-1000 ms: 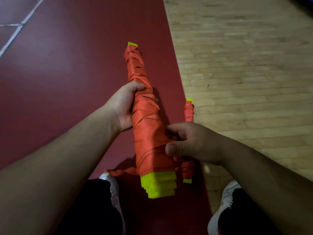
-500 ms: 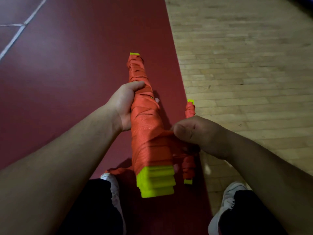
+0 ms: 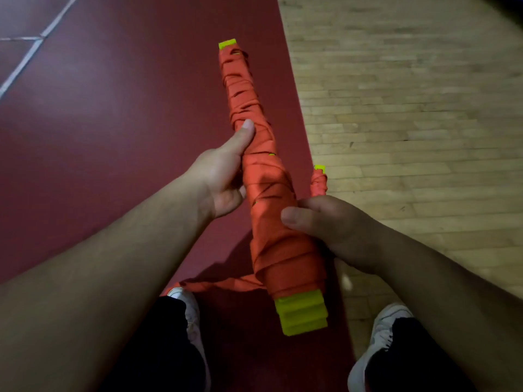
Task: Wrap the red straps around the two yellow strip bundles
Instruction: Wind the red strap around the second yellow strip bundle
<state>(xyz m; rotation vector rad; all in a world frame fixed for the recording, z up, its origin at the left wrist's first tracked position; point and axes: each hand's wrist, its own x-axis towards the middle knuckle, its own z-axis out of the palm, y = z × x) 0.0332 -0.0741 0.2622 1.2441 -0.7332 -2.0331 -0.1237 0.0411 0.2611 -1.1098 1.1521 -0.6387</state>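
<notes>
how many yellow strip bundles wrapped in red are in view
2. The large bundle is held by the left hand midway and the right hand nearer its bare yellow end. The small bundle pokes out beyond the right hand, mostly hidden.

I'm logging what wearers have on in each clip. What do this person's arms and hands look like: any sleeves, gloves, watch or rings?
No sleeve shows on the left forearm or the right forearm; both are bare as far as the frame edge. The left hand and right hand wear no gloves. No watch, wristband or ring is visible. The thumbnails that show look short.
</notes>
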